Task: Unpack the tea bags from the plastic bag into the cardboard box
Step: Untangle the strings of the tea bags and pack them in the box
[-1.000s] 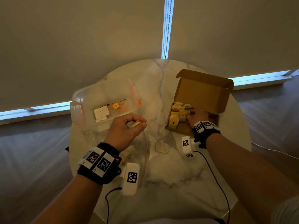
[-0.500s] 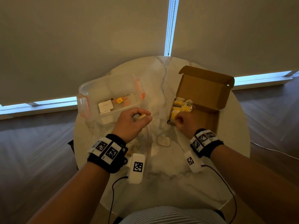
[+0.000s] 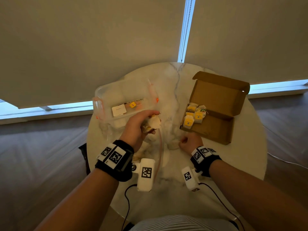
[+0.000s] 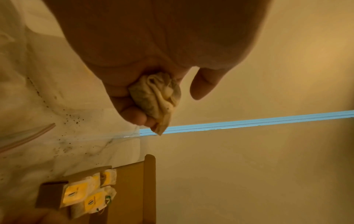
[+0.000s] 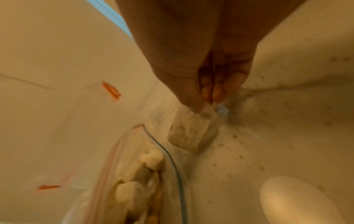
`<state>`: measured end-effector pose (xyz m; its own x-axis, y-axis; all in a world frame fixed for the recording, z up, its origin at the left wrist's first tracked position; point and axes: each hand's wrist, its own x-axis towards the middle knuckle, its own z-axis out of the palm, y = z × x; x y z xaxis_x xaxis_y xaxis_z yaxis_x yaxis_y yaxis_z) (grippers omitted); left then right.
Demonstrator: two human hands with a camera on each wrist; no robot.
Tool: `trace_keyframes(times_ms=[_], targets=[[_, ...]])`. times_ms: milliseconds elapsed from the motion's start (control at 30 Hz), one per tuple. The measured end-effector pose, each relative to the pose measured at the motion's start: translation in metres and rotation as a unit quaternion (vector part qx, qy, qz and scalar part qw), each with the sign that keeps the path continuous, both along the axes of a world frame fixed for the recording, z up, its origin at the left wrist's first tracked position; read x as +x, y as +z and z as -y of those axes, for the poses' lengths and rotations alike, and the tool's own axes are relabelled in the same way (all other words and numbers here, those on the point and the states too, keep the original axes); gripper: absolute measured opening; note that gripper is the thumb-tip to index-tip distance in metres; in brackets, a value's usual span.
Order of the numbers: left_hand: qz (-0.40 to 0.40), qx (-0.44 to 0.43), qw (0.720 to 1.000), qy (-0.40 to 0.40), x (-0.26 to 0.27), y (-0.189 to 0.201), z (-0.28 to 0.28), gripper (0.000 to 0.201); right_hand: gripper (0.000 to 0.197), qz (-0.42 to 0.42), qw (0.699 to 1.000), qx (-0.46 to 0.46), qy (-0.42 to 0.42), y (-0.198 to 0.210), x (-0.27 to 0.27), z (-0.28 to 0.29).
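The open cardboard box (image 3: pixel 216 129) sits at the table's right with several yellow-tagged tea bags (image 3: pixel 194 115) in its left end, also seen in the left wrist view (image 4: pixel 86 195). My left hand (image 3: pixel 150 125) is raised over the table's middle and grips a crumpled tea bag (image 4: pixel 155 94). The clear plastic bag (image 3: pixel 159 150) with its red zip strip lies under that hand, several tea bags (image 5: pixel 141 171) still inside. My right hand (image 3: pixel 183 141) is down on the table just in front of the box, pinching the corner of a loose tea bag (image 5: pixel 189 134).
A clear plastic container (image 3: pixel 103 104) with orange clips stands at the back left, holding a white card and a yellow tag. The round marble table (image 3: pixel 183 197) is speckled with tea dust. Cables trail from both wrist cameras toward me.
My right hand has left the box and come back toward me, down onto the loose tea bag. My left hand stays put; a crumpled tea bag now shows in its grip.
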<state>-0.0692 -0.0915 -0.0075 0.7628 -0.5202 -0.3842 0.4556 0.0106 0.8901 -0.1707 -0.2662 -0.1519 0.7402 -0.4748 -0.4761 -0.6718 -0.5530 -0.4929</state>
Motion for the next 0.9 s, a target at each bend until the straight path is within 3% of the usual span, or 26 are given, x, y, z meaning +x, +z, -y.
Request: trace_keyframes(times_ms=[67,233,300,400,500,700,800,900], targets=[[-0.010,-0.020,1.000,0.002,0.000,0.001,-0.003,0.029,0.003,0.080,0.997,0.023,-0.001,0.021,0.000,0.002],[-0.030,-0.022,0.999,-0.012,0.000,0.002,-0.007,0.063,0.011,0.220,0.974,0.059,0.014,0.092,0.002,0.015],[-0.034,-0.016,0.999,-0.022,-0.002,0.000,-0.007,0.068,0.015,0.269,0.961,0.062,0.018,0.121,0.004,0.019],[-0.029,-0.011,0.999,-0.031,-0.007,0.001,-0.007,0.054,0.016,0.349,0.929,0.124,0.024,0.159,0.005,0.019],[-0.023,-0.016,0.999,-0.039,-0.011,0.003,-0.005,0.033,0.012,0.403,0.908,0.101,0.044,0.181,0.012,0.017],[-0.035,-0.028,0.998,-0.042,-0.014,0.006,-0.001,0.028,0.031,0.415,0.887,-0.061,0.195,0.192,0.026,0.014],[-0.037,-0.039,0.997,-0.049,-0.014,0.008,-0.001,0.030,0.038,0.378,0.877,-0.099,0.280,0.190,0.032,0.007],[-0.043,-0.047,0.997,-0.053,-0.014,0.009,-0.001,0.029,0.036,0.353,0.878,-0.104,0.307,0.190,0.038,0.002]])
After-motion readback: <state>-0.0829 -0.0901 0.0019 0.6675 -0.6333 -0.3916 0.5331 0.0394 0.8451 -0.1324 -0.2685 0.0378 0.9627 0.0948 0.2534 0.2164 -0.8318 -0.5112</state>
